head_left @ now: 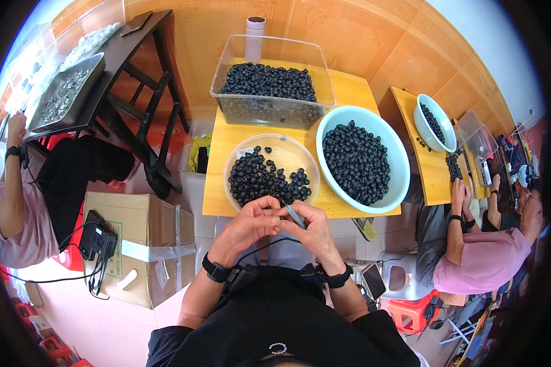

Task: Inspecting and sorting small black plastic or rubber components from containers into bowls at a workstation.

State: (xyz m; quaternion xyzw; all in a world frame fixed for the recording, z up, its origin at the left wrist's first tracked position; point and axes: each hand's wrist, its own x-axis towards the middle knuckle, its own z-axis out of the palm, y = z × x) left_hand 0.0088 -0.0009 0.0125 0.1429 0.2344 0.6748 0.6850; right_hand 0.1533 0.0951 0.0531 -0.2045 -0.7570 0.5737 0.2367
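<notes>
Where a yellow table (348, 90) fronts a panelled wall (355, 37), the right hand (312, 229) grips a pale stick (296, 216), its long axis slanting up-left. The left hand (250, 225) pinches narrowly, contents unclear.

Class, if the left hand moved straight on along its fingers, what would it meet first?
The left hand would probably meet the right hand first; the two are close together, though exact depth is unclear.

Left forearm (198, 296) and right forearm (347, 298) reach forward, angled inward. Left hand (251, 224), right hand (313, 231) meet before body, fingers curled, thumbs close together.
</notes>
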